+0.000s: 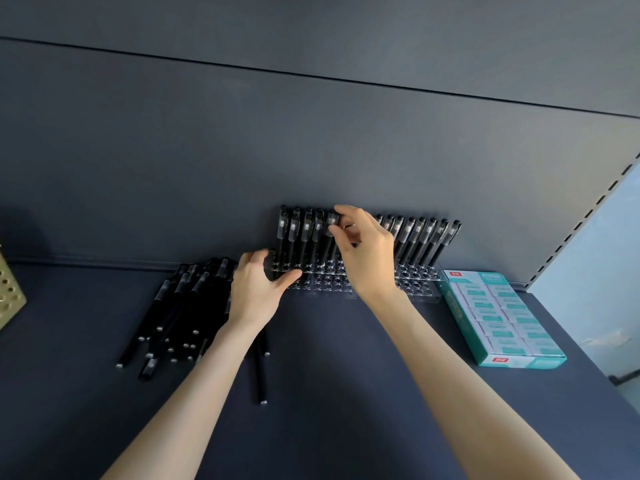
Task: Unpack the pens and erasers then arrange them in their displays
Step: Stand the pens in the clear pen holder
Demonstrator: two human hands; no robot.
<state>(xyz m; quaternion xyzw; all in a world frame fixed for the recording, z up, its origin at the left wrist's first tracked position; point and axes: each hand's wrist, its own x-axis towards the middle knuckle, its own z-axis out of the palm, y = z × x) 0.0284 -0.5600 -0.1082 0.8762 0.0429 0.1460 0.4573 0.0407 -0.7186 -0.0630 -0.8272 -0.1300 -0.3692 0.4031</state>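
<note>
A clear acrylic pen display (420, 282) with many holes stands against the back wall of the dark shelf. Black pens (424, 239) stand upright in its back row, left and right. My right hand (367, 251) pinches the cap end of one black pen (331, 220) that stands in the display's left part. My left hand (258, 285) grips the left end of the display, thumb at its front. A loose pile of black pens (180, 317) lies on the shelf to the left. An open teal box of erasers (502, 318) sits at the right.
A gold perforated holder (8, 292) shows at the left edge. The shelf's back panel rises right behind the display. A slotted upright (585, 216) bounds the shelf on the right. One stray pen (259, 372) lies near my left forearm.
</note>
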